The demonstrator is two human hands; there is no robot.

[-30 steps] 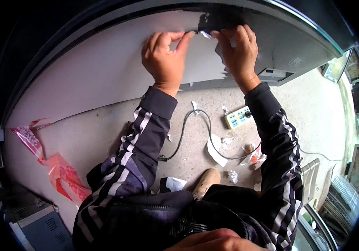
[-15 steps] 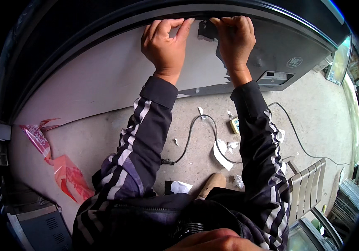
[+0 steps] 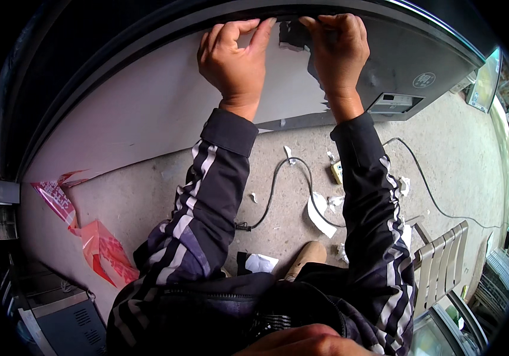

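A long chest-like appliance with a dark rim stands in front of me. Pale grey film covers most of its front and ends in a ragged torn edge, beyond which a dark grey surface shows. My left hand pinches thumb against fingers at the film's upper edge, under the rim. A short way to its right, my right hand makes a similar pinch beside a dark torn patch. What sits between the fingertips is too small to make out. Red printed film hangs from the lower left end.
A black cable snakes over the concrete floor among white scraps and a small yellowish box. A slatted chair stands at the right. A grey metal box is at lower left.
Both hands stay pinched at the upper edge and sit slightly higher in the picture, the right one a little farther right. The view has shifted slightly; the torn edge looks much the same.
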